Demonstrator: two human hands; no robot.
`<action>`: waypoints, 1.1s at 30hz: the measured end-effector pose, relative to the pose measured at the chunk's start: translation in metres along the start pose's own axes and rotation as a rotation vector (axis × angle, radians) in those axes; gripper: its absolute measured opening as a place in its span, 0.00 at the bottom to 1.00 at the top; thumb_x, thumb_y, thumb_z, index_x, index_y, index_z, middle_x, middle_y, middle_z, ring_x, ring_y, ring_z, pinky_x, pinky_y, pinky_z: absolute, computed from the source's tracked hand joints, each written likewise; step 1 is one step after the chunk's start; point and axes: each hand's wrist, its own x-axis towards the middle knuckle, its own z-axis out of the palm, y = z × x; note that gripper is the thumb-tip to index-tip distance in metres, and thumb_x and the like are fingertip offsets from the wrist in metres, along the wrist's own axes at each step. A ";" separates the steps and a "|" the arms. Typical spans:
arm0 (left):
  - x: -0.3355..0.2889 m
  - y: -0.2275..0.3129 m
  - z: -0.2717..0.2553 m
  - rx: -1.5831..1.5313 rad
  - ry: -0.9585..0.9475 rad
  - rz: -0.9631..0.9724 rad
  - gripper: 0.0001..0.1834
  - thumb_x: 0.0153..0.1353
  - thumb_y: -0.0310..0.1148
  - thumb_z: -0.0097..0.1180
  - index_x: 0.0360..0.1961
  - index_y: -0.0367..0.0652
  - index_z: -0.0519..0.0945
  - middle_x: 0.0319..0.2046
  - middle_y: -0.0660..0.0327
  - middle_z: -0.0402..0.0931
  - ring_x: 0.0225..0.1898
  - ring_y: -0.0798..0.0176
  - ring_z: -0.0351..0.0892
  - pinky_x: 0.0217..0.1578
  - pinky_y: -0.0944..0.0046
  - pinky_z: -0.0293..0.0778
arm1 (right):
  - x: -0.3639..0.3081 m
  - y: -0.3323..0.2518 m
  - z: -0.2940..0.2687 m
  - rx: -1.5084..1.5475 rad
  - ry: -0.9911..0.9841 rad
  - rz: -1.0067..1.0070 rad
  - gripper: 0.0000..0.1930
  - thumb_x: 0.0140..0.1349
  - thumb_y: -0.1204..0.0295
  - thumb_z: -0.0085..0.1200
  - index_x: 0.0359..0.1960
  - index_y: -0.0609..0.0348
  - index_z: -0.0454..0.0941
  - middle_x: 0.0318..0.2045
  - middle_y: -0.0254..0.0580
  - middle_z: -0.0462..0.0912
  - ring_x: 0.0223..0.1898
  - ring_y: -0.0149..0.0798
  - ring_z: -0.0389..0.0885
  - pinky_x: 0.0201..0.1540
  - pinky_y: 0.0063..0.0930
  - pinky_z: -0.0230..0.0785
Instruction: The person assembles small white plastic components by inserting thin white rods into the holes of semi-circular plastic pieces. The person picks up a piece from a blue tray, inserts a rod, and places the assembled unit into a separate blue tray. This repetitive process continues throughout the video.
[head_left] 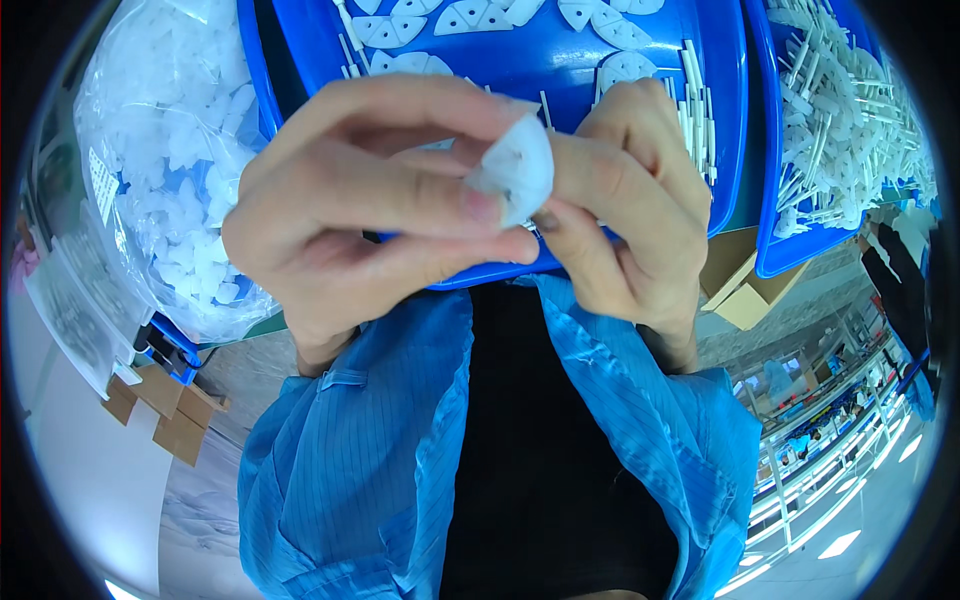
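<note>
Between my hands is a white wedge-shaped plastic piece (524,170) with small holes, held up over the near edge of a blue tray (520,62). My left hand (365,190) pinches it between thumb and fingers. From the other side my right hand (635,195) has its thumb and forefinger closed at the piece's edge; whether it grips something small there is hidden. In the tray beyond lie several white fan-shaped pieces (476,17) with holes. Thin white rods (692,110) stand bunched along the tray's right side.
A clear bag (180,190) of white plastic parts bulges at the left. At the right, another blue tray (768,200) holds a heap of white parts with rods (830,110). An open cardboard box (750,285) sits below it. Flattened cardboard (175,410) lies at lower left.
</note>
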 end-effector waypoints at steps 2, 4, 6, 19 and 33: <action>-0.003 0.005 -0.002 0.172 -0.088 0.125 0.21 0.43 0.20 0.72 0.40 0.42 0.80 0.52 0.41 0.70 0.47 0.36 0.79 0.44 0.49 0.83 | 0.007 -0.001 0.002 0.074 -0.072 -0.035 0.17 0.48 0.71 0.66 0.40 0.66 0.81 0.27 0.41 0.76 0.29 0.35 0.72 0.32 0.22 0.60; -0.003 0.012 -0.006 0.342 -0.171 0.284 0.20 0.45 0.19 0.70 0.42 0.42 0.80 0.52 0.41 0.71 0.49 0.35 0.78 0.43 0.48 0.83 | 0.017 -0.021 0.007 0.361 0.017 0.082 0.19 0.51 0.70 0.66 0.41 0.70 0.79 0.30 0.46 0.79 0.30 0.35 0.74 0.34 0.23 0.64; -0.002 0.012 -0.005 0.479 -0.223 0.408 0.21 0.47 0.20 0.68 0.44 0.42 0.79 0.52 0.43 0.72 0.48 0.36 0.79 0.40 0.50 0.84 | 0.008 -0.024 0.030 0.598 0.200 0.071 0.19 0.55 0.69 0.63 0.42 0.74 0.77 0.32 0.51 0.81 0.32 0.36 0.77 0.35 0.25 0.67; -0.006 -0.001 -0.007 -0.257 0.165 0.075 0.23 0.58 0.47 0.61 0.49 0.45 0.75 0.41 0.47 0.79 0.42 0.37 0.82 0.41 0.45 0.83 | 0.031 -0.052 -0.013 -0.295 -0.196 0.358 0.11 0.54 0.77 0.55 0.38 0.57 0.84 0.39 0.43 0.78 0.37 0.40 0.75 0.38 0.28 0.68; -0.006 0.010 0.020 0.002 0.463 -0.254 0.20 0.56 0.44 0.66 0.41 0.41 0.78 0.33 0.55 0.80 0.31 0.60 0.84 0.33 0.67 0.82 | -0.009 -0.017 0.012 -0.394 -0.242 -0.093 0.18 0.43 0.72 0.57 0.40 0.55 0.83 0.44 0.40 0.77 0.47 0.45 0.74 0.48 0.36 0.68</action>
